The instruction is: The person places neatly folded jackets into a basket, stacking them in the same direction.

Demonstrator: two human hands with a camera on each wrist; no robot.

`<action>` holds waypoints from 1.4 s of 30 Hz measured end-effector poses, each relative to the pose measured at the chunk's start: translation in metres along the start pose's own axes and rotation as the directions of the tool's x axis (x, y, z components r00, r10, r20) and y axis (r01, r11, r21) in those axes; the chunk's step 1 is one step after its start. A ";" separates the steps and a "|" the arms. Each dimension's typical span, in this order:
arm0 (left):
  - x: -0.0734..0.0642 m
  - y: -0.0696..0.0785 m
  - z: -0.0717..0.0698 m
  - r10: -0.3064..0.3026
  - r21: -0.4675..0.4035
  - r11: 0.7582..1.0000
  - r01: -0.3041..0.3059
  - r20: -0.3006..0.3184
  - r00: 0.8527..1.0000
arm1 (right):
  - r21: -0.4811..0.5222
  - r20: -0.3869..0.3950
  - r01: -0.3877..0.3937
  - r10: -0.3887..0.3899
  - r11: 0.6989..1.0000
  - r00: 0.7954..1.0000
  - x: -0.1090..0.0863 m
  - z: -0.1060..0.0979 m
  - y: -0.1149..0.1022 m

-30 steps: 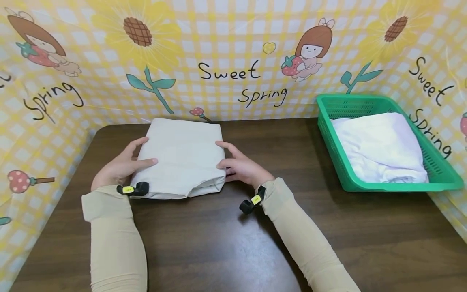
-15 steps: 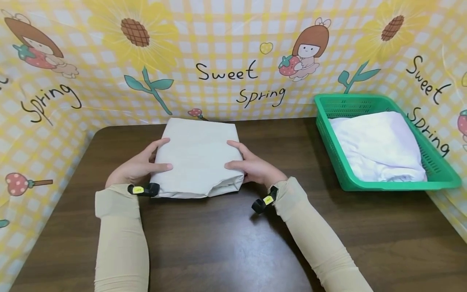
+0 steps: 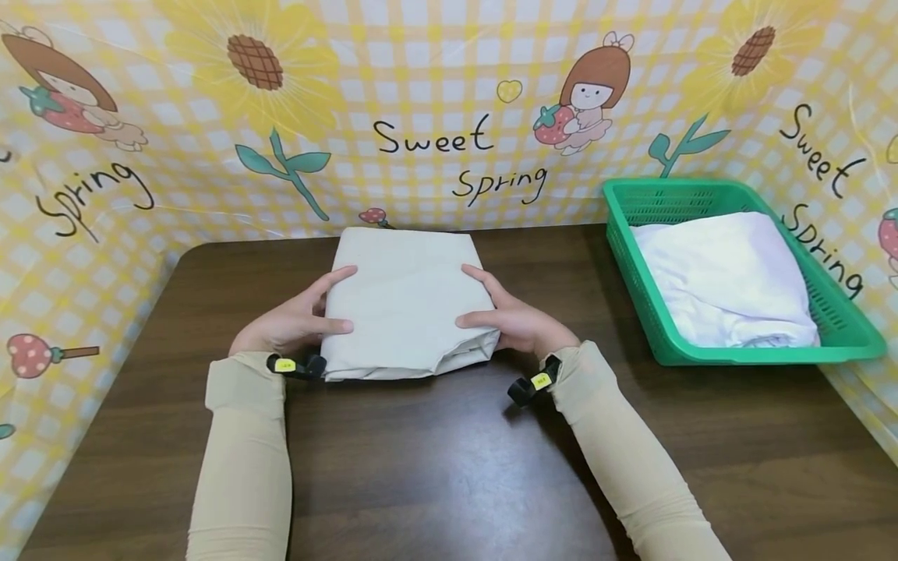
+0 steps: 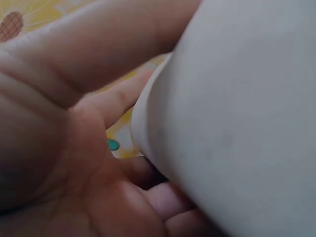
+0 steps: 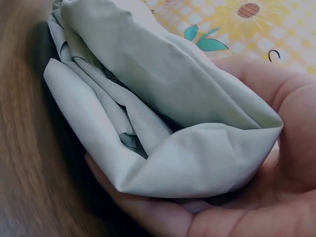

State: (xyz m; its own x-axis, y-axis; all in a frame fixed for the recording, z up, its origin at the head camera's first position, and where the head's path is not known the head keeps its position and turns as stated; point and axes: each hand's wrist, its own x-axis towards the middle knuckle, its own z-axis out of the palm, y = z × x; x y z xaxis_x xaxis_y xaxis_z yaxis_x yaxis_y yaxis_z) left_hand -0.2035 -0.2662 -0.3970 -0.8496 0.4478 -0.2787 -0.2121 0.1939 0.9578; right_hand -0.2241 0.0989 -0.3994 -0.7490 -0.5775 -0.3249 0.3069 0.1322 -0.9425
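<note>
A folded off-white cloth, squared into a thick bundle, is at the back middle of the dark table. My left hand grips its left side, with thumb and index finger on top. In the left wrist view, other fingers of that hand tuck under the cloth's edge. My right hand holds the opposite side the same way; in the right wrist view its fingers lie beneath the loose layered end of the cloth. Whether the bundle touches the table I cannot tell.
A green plastic basket stands at the back right, with a folded white cloth inside it. Yellow checked sheeting with printed figures walls in the back and sides of the wooden table.
Both hands have moved to the right along the back of the table, carrying the folded cloth with them. Their hold on it looks the same. The basket stays put.
</note>
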 end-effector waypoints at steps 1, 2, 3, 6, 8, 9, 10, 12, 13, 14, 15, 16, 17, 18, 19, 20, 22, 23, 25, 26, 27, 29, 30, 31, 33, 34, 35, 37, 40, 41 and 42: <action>0.002 0.000 0.002 0.006 -0.008 1.000 -0.006 0.013 1.000 | 0.001 0.001 0.005 -0.005 1.000 1.000 -0.001 -0.002 0.001; 0.003 0.000 0.003 0.012 -0.011 1.000 -0.011 0.023 1.000 | 0.005 0.003 0.008 -0.008 1.000 1.000 -0.002 -0.004 0.002; 0.004 0.001 0.004 0.016 -0.009 1.000 -0.016 0.029 0.999 | 0.010 0.005 0.011 -0.011 1.000 1.000 -0.003 -0.006 0.002; 0.006 0.002 0.007 0.021 0.016 1.000 -0.021 0.025 0.999 | 0.015 0.007 0.011 -0.012 1.000 1.000 -0.006 -0.009 0.003; 0.007 0.004 0.009 0.024 0.050 0.998 -0.025 0.017 1.000 | 0.010 0.007 0.012 -0.012 1.000 1.000 -0.008 -0.011 0.003; 0.008 0.005 0.010 0.029 0.067 0.997 -0.029 0.012 1.000 | 0.006 0.004 0.012 -0.012 1.000 1.000 -0.008 -0.012 0.002; 0.009 0.006 0.011 0.033 0.084 0.996 -0.033 0.006 0.999 | 0.002 0.002 0.012 -0.012 1.000 1.000 -0.009 -0.013 0.002; 0.010 0.009 0.015 0.040 0.104 0.994 -0.040 0.004 0.999 | -0.003 -0.002 0.009 -0.009 1.000 1.000 -0.011 -0.016 0.002; 0.010 0.009 0.016 0.041 0.112 0.993 -0.041 0.001 0.999 | -0.007 -0.003 0.005 -0.005 1.000 1.000 -0.012 -0.018 0.001; 0.011 0.010 0.017 0.042 0.113 0.993 -0.042 -0.001 0.999 | -0.007 -0.005 0.002 -0.002 1.000 1.000 -0.013 -0.019 0.001; 0.012 0.011 0.018 0.042 0.115 0.993 -0.041 -0.004 0.999 | -0.006 -0.004 -0.003 0.003 1.000 1.000 -0.014 -0.020 0.000; 0.013 0.012 0.020 0.044 0.118 0.992 -0.043 -0.003 0.999 | -0.012 -0.001 -0.005 0.005 1.000 1.000 -0.016 -0.022 -0.001; 0.014 0.012 0.021 0.043 0.120 0.992 -0.041 -0.007 0.999 | -0.012 -0.002 -0.006 0.006 1.000 1.000 -0.017 -0.023 -0.002; 0.015 0.013 0.022 0.042 0.119 0.992 -0.041 -0.009 0.999 | -0.015 -0.003 -0.005 0.005 1.000 1.000 -0.019 -0.025 -0.003; 0.016 0.014 0.023 0.044 0.119 0.992 -0.043 -0.009 0.999 | -0.017 -0.003 -0.005 0.005 1.000 1.000 -0.020 -0.026 -0.004; 0.017 0.015 0.025 0.047 0.117 0.992 -0.046 -0.007 0.999 | -0.018 -0.003 -0.002 0.002 1.000 1.000 -0.022 -0.028 -0.005; 0.018 0.017 0.028 0.054 0.118 0.992 -0.053 -0.004 0.999 | -0.025 -0.001 0.003 -0.003 1.000 1.000 -0.025 -0.030 -0.007; 0.019 0.018 0.029 0.055 0.117 0.992 -0.054 -0.006 0.998 | -0.023 -0.003 0.004 -0.004 1.000 1.000 -0.027 -0.032 -0.007; 0.019 0.020 0.032 0.064 0.111 0.992 -0.063 -0.001 0.998 | -0.026 -0.003 0.008 -0.008 1.000 1.000 -0.030 -0.034 -0.008; 0.020 0.021 0.034 0.067 0.108 0.992 -0.067 -0.002 0.998 | -0.027 -0.005 0.012 -0.012 1.000 1.000 -0.031 -0.036 -0.009; 0.020 0.022 0.036 0.071 0.104 0.992 -0.071 -0.002 0.997 | -0.026 -0.005 0.015 -0.015 1.000 1.000 -0.033 -0.037 -0.009; 0.020 0.024 0.038 0.075 0.096 0.993 -0.074 -0.004 0.997 | -0.030 -0.008 0.024 -0.025 0.999 1.000 -0.034 -0.039 -0.010; 0.020 0.025 0.039 0.077 0.096 0.993 -0.076 -0.006 0.997 | -0.030 -0.010 0.029 -0.030 0.999 1.000 -0.035 -0.040 -0.011; 0.020 0.026 0.040 0.080 0.099 0.992 -0.079 -0.006 0.997 | -0.029 -0.011 0.034 -0.034 0.999 0.999 -0.036 -0.041 -0.012; 0.020 0.027 0.041 0.085 0.108 0.991 -0.084 -0.009 0.996 | -0.026 -0.016 0.042 -0.043 0.999 0.999 -0.038 -0.042 -0.014; 0.020 0.028 0.042 0.087 0.110 0.990 -0.085 -0.011 0.996 | -0.024 -0.020 0.046 -0.046 0.999 0.999 -0.039 -0.043 -0.015; 0.020 0.029 0.043 0.090 0.112 0.990 -0.088 -0.013 0.996 | -0.018 -0.025 0.049 -0.050 0.999 0.998 -0.040 -0.044 -0.015; 0.020 0.031 0.044 0.098 0.106 0.990 -0.096 -0.010 0.995 | -0.006 -0.032 0.055 -0.056 0.998 0.998 -0.041 -0.045 -0.017; 0.020 0.033 0.047 0.108 0.081 0.991 -0.107 -0.006 0.994 | 0.004 -0.038 0.072 -0.072 0.997 0.997 -0.043 -0.047 -0.019; 0.020 0.034 0.047 0.115 0.079 0.990 -0.115 -0.003 0.993 | 0.007 -0.038 0.079 -0.079 0.997 0.996 -0.044 -0.047 -0.019; 0.020 0.035 0.048 0.123 0.075 0.990 -0.123 0.001 0.992 | 0.007 -0.037 0.089 -0.089 0.996 0.995 -0.044 -0.048 -0.020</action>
State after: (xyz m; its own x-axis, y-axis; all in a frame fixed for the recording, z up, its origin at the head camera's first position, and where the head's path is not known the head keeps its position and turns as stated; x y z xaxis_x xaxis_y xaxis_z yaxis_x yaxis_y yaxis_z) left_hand -0.2044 -0.2088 -0.3727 -0.8687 0.4694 -0.1584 -0.0689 0.2022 0.9769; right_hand -0.2252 0.1608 -0.3703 -0.7944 -0.5568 -0.2425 0.2432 0.0742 -0.9671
